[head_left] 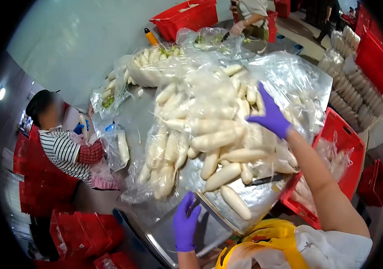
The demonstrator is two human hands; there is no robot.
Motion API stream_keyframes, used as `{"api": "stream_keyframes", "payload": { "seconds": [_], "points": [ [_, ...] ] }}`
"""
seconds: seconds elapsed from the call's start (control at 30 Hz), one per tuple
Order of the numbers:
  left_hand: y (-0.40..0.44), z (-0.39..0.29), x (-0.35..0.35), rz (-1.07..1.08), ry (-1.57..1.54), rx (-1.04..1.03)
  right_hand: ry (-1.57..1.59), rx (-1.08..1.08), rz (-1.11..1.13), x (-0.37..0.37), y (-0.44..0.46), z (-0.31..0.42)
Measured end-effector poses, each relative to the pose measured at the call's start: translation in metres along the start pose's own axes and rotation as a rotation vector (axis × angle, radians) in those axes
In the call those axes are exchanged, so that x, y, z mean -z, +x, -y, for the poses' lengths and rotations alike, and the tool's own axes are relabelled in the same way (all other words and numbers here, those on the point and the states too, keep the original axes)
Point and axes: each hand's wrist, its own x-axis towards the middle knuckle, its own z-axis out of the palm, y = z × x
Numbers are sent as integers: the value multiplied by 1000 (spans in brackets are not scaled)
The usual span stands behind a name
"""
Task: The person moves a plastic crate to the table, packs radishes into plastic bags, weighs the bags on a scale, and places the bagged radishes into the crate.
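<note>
A large heap of white daikon radishes (216, 139), some loose and some in clear plastic bags, covers the middle of the metal table. My right hand (272, 114), in a purple glove, reaches to the heap's right side. Its thumb and fingers are spread over radishes and clear plastic (285, 71); whether it presses on them I cannot tell. Near the table's front edge, my left hand (186, 223), also purple-gloved, is held above a metal tray (214, 219) with fingers apart and nothing in it. One loose daikon (235, 202) lies just right of that tray.
Right of the table stands a red crate (350, 139) holding bagged goods. Stacked bagged radishes (346, 85) stand farther back. A co-worker in a striped top (61, 148) is at the left, another person (252, 18) at the back. An orange-handled object (151, 36) stands near a red tub (184, 20).
</note>
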Motion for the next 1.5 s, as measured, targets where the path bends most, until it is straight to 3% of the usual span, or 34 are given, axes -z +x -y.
{"api": "stream_keyframes", "payload": {
  "seconds": [0.07,0.13,0.2,0.23,0.3,0.37,0.47,0.53,0.6,0.67,0.77,0.83,1.0,1.07,1.13,1.23,1.37,1.43,1.5],
  "points": [
    [52,-7,9,55,-2,-83,-9,-13,-53,-72,92,-6],
    [101,-20,17,99,167,-366,28,-139,72,-144,146,-7],
    [132,-48,21,47,167,-378,340,-152,349,-199,170,20],
    [149,-52,27,31,139,-388,508,-100,296,-212,155,51],
    [174,-56,40,21,118,-469,670,-62,251,-197,110,122],
    [181,-72,51,40,59,-505,733,45,506,-166,76,181],
    [172,-93,59,85,127,-592,843,36,512,-145,38,230],
    [146,-108,64,47,154,-515,941,206,586,-120,20,258],
    [140,-94,78,61,-184,-373,997,203,537,-111,1,276],
    [98,-102,107,-107,-69,-255,1056,256,578,-109,-14,276],
    [34,-104,133,-295,-59,-293,1063,113,623,-114,-55,277],
    [-19,-101,135,-509,34,-317,1133,153,645,-112,-82,277],
    [-149,-59,111,-704,-51,-376,1229,90,765,-120,-159,247],
    [-196,-46,89,-830,-26,-356,1121,172,755,-119,-183,225],
    [-234,-21,80,-824,66,-274,1015,302,682,-120,-192,211],
    [-272,0,75,-620,285,-126,1090,215,752,-109,-206,195],
    [-283,-8,94,-728,309,-124,977,191,708,-94,-223,180],
    [-275,-17,101,-816,472,-254,791,338,607,-92,-229,174],
    [-261,-23,105,-876,642,-360,755,349,545,-89,-236,172]
  ]
}}
